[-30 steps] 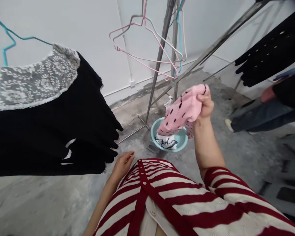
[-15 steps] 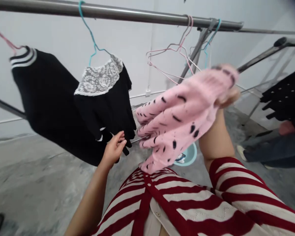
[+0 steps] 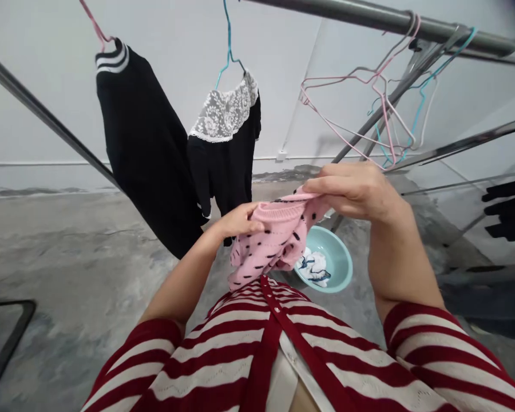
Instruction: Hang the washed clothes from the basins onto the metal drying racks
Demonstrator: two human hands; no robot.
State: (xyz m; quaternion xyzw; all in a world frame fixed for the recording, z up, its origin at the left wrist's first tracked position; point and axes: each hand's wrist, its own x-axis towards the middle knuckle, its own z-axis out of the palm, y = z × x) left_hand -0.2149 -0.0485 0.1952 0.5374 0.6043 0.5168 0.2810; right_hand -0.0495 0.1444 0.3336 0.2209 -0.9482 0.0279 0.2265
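Observation:
A pink knitted garment with black spots [image 3: 274,243] hangs in front of my chest, gathered at its ribbed edge. My left hand [image 3: 237,222] grips it from the left side, and my right hand [image 3: 356,191] pinches its upper edge from the right. Below and to the right of the garment, a pale teal plastic basin [image 3: 343,269] rests on the floor. A wet white cloth with dark markings [image 3: 313,268] lies in the basin.
Two black garments [image 3: 146,143] [image 3: 223,137] hang from wire hangers on a metal rack, the second with a lace yoke. Several empty hangers [image 3: 369,97] dangle at the right. A person's jeans-clad leg [image 3: 484,297] stands at the right edge, on a bare concrete floor.
My left hand has come up and taken hold of the pink garment, which my right hand held alone before. The view has swung left, and the garment has been pulled in toward my chest.

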